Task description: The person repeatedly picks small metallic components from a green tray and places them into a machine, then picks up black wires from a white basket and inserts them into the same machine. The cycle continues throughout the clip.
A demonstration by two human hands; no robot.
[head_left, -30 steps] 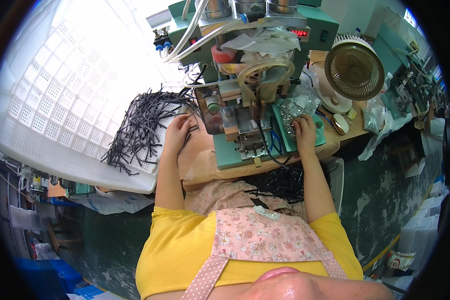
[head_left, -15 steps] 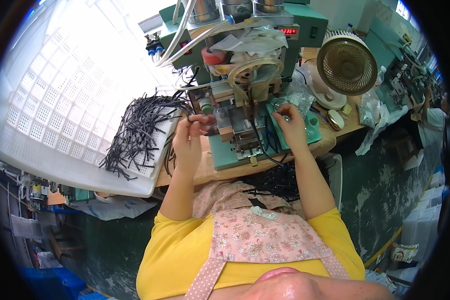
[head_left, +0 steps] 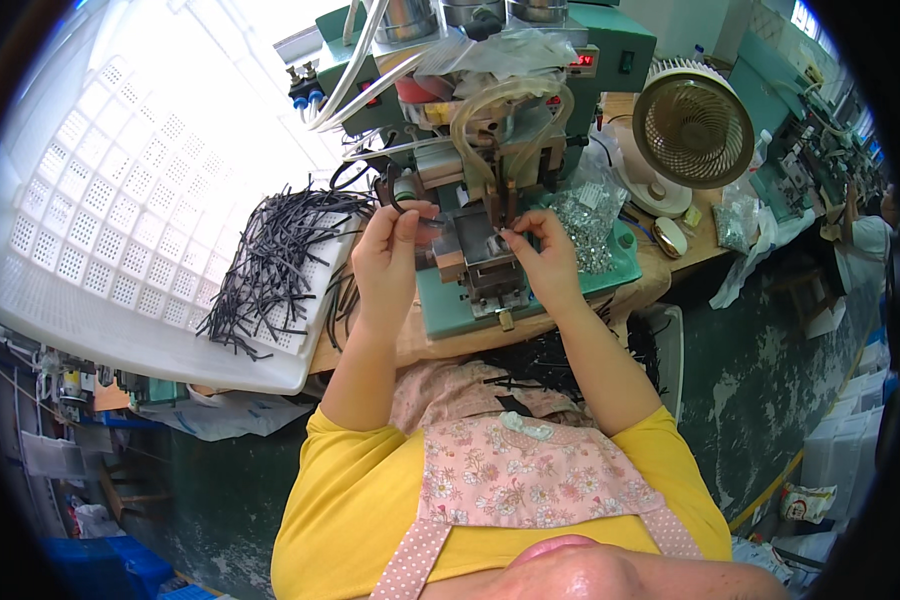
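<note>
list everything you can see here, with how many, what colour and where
green bench machine: one, centre, on the wooden bench
thin black cords: a loose pile, in the tray's right corner
white perforated plastic tray: one, left
small silvery parts in a clear bag: a heap, right of the machine
round beige desk fan: one, upper right
black cords on the lap: several, below the bench edge
left hand: pinching a black cord at the machine
right hand: fingertips at the machine's centre fixture

machine head (head_left: 490, 215) blocks ahead; bare bench edge (head_left: 420, 345) free below hands.
</note>
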